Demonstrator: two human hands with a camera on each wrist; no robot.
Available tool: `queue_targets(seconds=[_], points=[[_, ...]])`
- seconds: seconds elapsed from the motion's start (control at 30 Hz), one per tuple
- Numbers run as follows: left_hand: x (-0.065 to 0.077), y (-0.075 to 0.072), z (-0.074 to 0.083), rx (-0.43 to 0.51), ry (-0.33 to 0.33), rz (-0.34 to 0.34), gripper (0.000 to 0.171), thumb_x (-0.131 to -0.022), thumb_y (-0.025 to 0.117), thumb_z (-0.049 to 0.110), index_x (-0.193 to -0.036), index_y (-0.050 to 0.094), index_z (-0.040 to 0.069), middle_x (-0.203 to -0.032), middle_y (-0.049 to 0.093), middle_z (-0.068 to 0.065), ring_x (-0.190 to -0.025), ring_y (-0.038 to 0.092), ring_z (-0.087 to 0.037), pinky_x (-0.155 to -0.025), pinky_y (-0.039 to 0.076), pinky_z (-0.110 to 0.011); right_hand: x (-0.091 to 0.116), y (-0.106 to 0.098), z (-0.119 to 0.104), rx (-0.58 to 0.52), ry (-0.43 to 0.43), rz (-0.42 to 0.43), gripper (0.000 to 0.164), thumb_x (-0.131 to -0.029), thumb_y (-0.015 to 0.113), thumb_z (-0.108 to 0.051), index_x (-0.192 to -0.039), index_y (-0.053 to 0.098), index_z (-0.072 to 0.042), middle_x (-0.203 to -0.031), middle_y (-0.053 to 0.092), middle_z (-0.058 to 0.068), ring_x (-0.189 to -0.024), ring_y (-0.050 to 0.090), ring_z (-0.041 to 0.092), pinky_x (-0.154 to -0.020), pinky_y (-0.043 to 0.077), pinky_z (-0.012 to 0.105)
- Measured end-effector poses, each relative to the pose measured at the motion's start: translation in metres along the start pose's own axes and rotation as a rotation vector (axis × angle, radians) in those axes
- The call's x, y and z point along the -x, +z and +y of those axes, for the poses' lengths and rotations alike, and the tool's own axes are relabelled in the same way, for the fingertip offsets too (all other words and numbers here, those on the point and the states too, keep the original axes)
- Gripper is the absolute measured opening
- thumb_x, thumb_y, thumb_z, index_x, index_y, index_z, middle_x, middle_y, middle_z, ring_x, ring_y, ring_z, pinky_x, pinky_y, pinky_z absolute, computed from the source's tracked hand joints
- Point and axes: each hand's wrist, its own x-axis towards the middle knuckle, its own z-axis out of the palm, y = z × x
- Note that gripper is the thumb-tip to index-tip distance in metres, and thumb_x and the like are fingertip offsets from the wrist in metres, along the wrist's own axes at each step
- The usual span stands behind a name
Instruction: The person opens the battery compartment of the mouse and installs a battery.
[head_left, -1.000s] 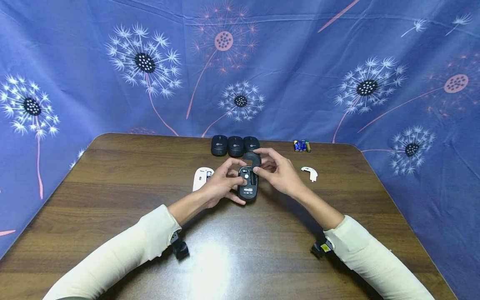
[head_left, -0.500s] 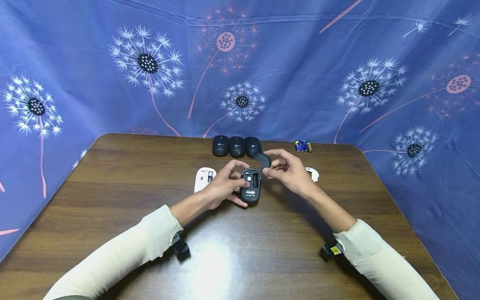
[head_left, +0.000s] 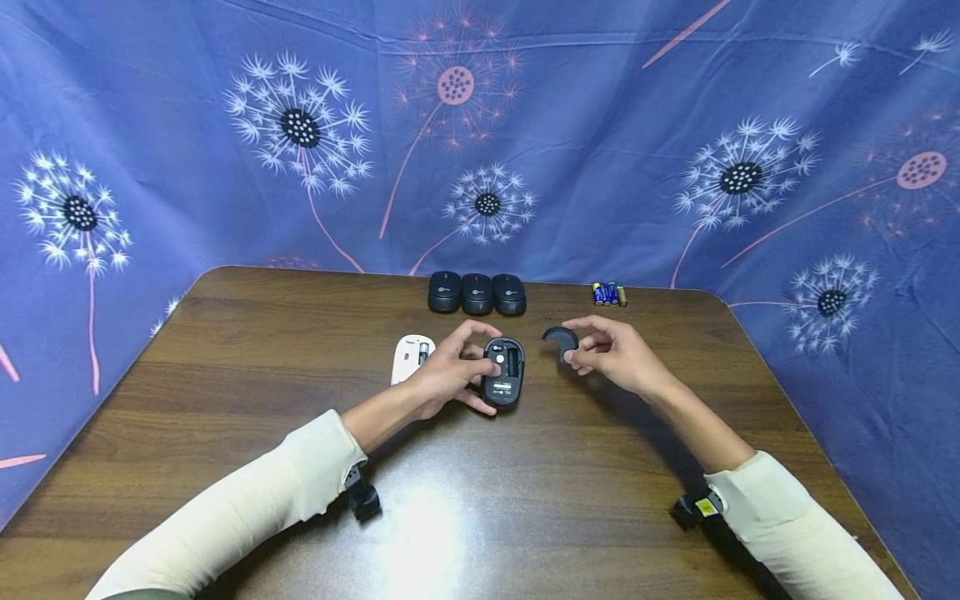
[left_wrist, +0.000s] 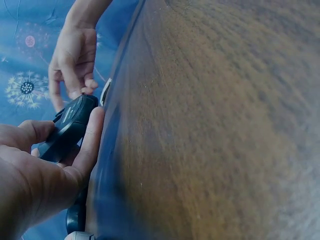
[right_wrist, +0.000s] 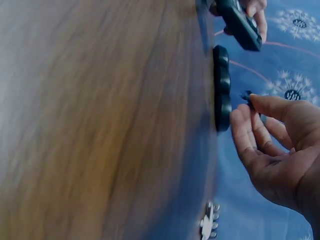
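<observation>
My left hand grips a black computer mouse above the table, its underside turned up and its battery compartment uncovered, a dark slot. Thumb and fingers hold it by its left side. To the right, my right hand pinches the curved black battery cover between thumb and forefinger, apart from the mouse. In the right wrist view the cover shows only as a small dark edge at the fingertips. A white mouse lies upside down beside my left hand, partly hidden by it, with a battery showing in its slot.
Three black mice stand in a row at the table's back edge. Several batteries lie at the back right. A white battery cover shows in the right wrist view; my right hand hides it in the head view. A patterned cloth hangs behind.
My right hand has lifted the black cover off the mouse and carried it to the right and slightly toward me. The left hand with the mouse has hardly moved.
</observation>
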Motion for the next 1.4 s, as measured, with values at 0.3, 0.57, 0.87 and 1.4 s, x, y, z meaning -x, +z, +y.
queue_targets(seconds=[0.3, 0.57, 0.87, 1.4], points=[[0.0, 0.0, 0.0, 0.021, 0.001, 0.0, 0.06, -0.105, 0.06, -0.011, -0.157, 0.047, 0.015, -0.116, 0.062, -0.018, -0.088, 0.075, -0.03, -0.076, 0.077, -0.058, 0.006, -0.02, 0.014, 0.118, 0.109, -0.002, 0.059, -0.104, 0.079, -0.006, -0.159, 0.059, 0.002, -0.107, 0.081, 0.023, -0.086, 0.082, 0.023, -0.077, 0.075, 0.033], [0.0, 0.0, -0.001, 0.032, -0.004, 0.0, 0.06, -0.105, 0.06, -0.012, -0.158, 0.047, 0.014, -0.114, 0.063, -0.016, -0.087, 0.073, -0.028, -0.077, 0.077, -0.059, 0.003, -0.03, 0.021, 0.291, 0.134, -0.014, 0.053, -0.103, 0.081, -0.012, -0.152, 0.066, 0.001, -0.093, 0.079, 0.013, -0.075, 0.074, 0.018, -0.06, 0.067, 0.028], [0.0, 0.002, 0.0, 0.034, -0.002, 0.008, 0.059, -0.105, 0.063, -0.011, -0.155, 0.05, 0.016, -0.119, 0.065, -0.018, -0.089, 0.073, -0.029, -0.076, 0.077, -0.059, 0.0, -0.041, 0.028, 0.41, 0.196, -0.07, 0.048, -0.107, 0.079, -0.023, -0.149, 0.069, -0.002, -0.078, 0.074, 0.005, -0.068, 0.067, 0.018, -0.048, 0.052, 0.028], [-0.002, -0.001, -0.003, 0.031, 0.001, -0.005, 0.062, -0.106, 0.06, -0.006, -0.162, 0.044, 0.014, -0.12, 0.064, -0.019, -0.09, 0.078, -0.029, -0.078, 0.077, -0.058, -0.01, -0.075, 0.033, 0.407, 0.106, -0.019, 0.046, -0.108, 0.078, -0.029, -0.146, 0.072, -0.004, -0.084, 0.078, 0.007, -0.068, 0.065, 0.015, -0.051, 0.048, 0.026]])
